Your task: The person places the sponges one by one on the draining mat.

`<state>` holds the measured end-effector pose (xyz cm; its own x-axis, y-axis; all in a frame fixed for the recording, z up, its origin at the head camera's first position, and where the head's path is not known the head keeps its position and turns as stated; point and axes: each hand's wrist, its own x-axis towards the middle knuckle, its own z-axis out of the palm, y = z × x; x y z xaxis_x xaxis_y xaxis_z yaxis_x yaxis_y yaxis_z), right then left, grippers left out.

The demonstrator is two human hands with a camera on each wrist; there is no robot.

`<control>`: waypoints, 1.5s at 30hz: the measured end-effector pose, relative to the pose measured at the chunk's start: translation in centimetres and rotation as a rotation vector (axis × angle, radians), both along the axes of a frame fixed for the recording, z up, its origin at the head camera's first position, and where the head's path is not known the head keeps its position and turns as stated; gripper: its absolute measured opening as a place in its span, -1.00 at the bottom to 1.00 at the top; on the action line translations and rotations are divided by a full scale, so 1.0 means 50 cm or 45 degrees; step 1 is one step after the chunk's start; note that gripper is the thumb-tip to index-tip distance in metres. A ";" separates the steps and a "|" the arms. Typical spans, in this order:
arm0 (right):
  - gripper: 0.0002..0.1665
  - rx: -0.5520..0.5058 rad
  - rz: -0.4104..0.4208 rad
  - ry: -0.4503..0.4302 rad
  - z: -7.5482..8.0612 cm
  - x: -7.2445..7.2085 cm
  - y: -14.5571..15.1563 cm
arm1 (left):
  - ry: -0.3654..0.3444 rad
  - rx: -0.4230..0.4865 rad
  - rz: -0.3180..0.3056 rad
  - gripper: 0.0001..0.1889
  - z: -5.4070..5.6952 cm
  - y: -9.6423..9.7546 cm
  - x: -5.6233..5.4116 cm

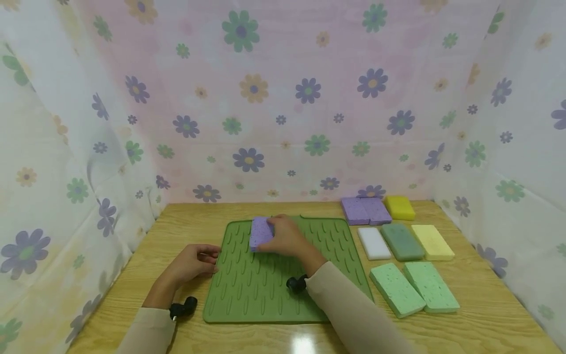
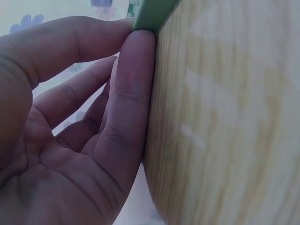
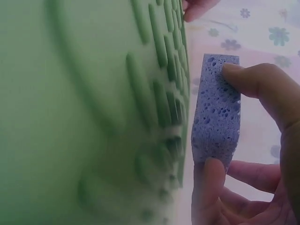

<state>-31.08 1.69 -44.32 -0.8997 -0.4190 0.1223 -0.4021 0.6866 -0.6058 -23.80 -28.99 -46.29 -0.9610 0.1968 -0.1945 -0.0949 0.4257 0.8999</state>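
My right hand (image 1: 285,237) grips a purple sponge (image 1: 261,232) over the upper part of a green ridged mat (image 1: 252,295). In the right wrist view the thumb presses one end of the pitted sponge (image 3: 218,103) and fingertips hold its other end; a gap shows between it and the mat (image 3: 93,93). The left hand (image 1: 194,260) rests at the mat's left edge. Up close in the left wrist view, thumb and one finger meet at the mat's edge (image 2: 152,16), that finger (image 2: 133,70) lying along the wooden table; the other fingers are loosely bent.
Two purple sponges (image 1: 365,210) and a yellow one (image 1: 399,207) lie at the back right. Before them are a white block (image 1: 374,243), a grey-green sponge (image 1: 402,242) and a pale yellow sponge (image 1: 432,242). Two light green sponges (image 1: 398,290) lie nearer. Flowered cloth (image 1: 283,113) surrounds the table.
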 end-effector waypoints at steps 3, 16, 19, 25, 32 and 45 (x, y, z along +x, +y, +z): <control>0.20 -0.015 -0.011 -0.013 -0.006 -0.005 -0.023 | 0.005 -0.005 0.010 -0.43 0.001 -0.001 0.000; 0.18 -0.074 -0.057 -0.082 -0.031 -0.013 -0.075 | 0.001 -0.007 -0.001 -0.42 -0.001 0.005 0.000; 0.14 -0.077 -0.050 -0.071 -0.032 -0.014 -0.081 | 0.009 -0.016 -0.014 -0.42 -0.003 0.005 -0.001; 0.14 -0.026 0.017 -0.099 -0.030 -0.010 -0.092 | 0.003 -0.016 0.004 -0.43 -0.006 0.005 -0.003; 0.00 -0.181 0.071 -0.211 -0.027 -0.005 -0.092 | -0.003 -0.014 0.017 -0.42 -0.006 0.005 -0.006; 0.06 -0.154 0.058 -0.193 -0.029 -0.006 -0.104 | -0.006 -0.021 0.019 -0.41 -0.002 0.002 -0.004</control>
